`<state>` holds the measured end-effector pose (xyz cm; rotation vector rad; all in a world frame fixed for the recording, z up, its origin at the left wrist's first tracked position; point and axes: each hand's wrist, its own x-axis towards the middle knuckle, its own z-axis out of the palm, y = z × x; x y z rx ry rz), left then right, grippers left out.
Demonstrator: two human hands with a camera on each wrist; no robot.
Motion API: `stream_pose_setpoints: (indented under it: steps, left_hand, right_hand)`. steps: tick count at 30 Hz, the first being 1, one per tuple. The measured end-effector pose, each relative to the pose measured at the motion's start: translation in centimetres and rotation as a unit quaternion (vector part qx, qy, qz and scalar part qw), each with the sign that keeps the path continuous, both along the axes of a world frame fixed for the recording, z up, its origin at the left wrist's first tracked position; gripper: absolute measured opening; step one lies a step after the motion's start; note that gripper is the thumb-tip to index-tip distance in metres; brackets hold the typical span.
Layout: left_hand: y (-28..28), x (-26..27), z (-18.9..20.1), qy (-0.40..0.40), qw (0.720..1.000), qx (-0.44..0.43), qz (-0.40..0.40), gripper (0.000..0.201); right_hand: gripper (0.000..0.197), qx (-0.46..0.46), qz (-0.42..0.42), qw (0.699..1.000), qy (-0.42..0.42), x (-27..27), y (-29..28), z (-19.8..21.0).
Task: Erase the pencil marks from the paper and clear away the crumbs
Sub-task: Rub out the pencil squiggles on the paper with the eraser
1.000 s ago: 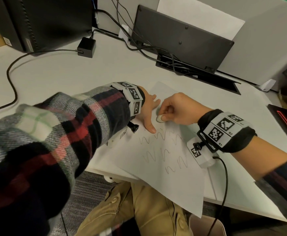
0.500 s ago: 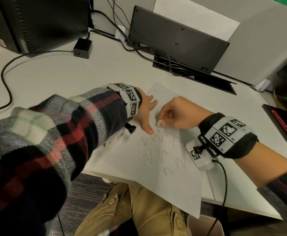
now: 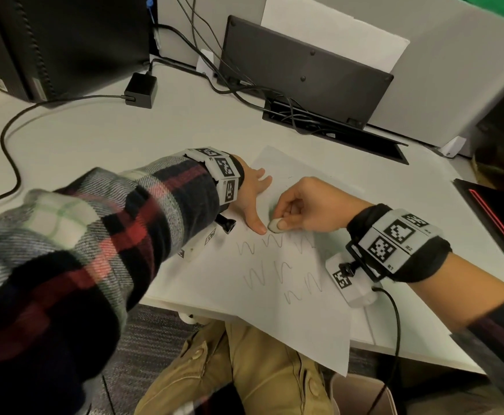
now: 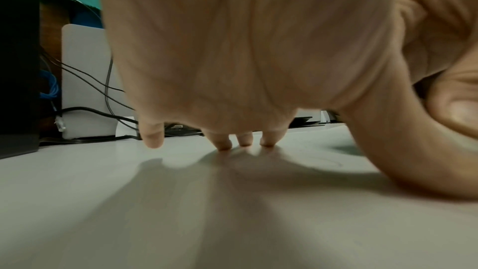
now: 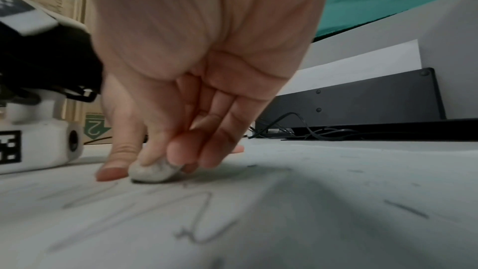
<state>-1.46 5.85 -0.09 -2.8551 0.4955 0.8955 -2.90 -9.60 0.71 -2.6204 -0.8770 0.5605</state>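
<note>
So the paper point(image 3: 277, 298) sits near the front edge of the white counter point(image 3: 89, 136), with its near corner hanging off that edge over the person's lap. The right hand point(image 3: 307, 205) has its fingers point(image 5: 181, 150) and thumb clamped on a small, grubby grey-white eraser point(image 3: 274, 225), which is pressed down on the sheet right at the top of the pencil marks point(image 3: 277, 265). Those squiggles run in about 3 rough rows toward the front edge, all still pretty visible. The left hand point(image 3: 252, 199) is flat on the paper's left side, fingers point(image 4: 225, 143) spread apart and straight, tips pressing the sheet, thumb stretched out so its tip is just beside the eraser. From the right wrist view you can see a few dark crumbs point(image 5: 406, 209) scattered on the paper to the right of the eraser. Further back on the counter there's a black keyboard point(image 3: 301, 64) propped up against the grey partition, a mess of black cables point(image 3: 277, 106) at its foot, and a small black power adapter point(image 3: 140, 89) toward the back left, next to a black computer tower point(image 3: 65, 40).
</note>
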Motion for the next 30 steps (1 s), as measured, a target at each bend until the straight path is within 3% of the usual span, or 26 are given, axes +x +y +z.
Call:
stream_pose_setpoints:
  steps: [5, 11, 15, 20, 26, 30]
  left_hand:
    - [0.5, 0.0, 0.6, -0.001, 1.000, -0.026, -0.008, 0.110]
    - [0.9, 0.6, 0.0, 0.022, 0.999, -0.021, -0.019, 0.114]
    - [1.0, 0.8, -0.1, 0.022, 0.999, -0.020, -0.018, 0.114]
    - [0.8, 0.7, -0.2, 0.019, 0.999, -0.015, -0.022, 0.115]
    - [0.7, 0.6, 0.0, 0.022, 1.000, 0.007, -0.016, 0.113]
    - [0.5, 0.5, 0.0, 0.011, 1.000, 0.001, -0.012, 0.112]
  right_hand:
    - [0.016, 0.030, -0.063, 0.996, -0.063, 2.3, -0.1, 0.4]
    - [0.015, -0.005, -0.026, 0.999, -0.044, 2.7, 1.0, 0.0]
    - [0.014, -0.018, 0.009, 1.000, 0.017, 1.8, 0.5, 0.0]
    - [0.013, -0.025, -0.013, 0.997, -0.066, 2.4, 0.4, 0.0]
    - [0.005, -0.023, 0.032, 0.999, -0.011, 0.1, 0.2, -0.2]
    - [0.010, -0.008, -0.017, 0.999, -0.048, -0.2, -0.5, -0.1]
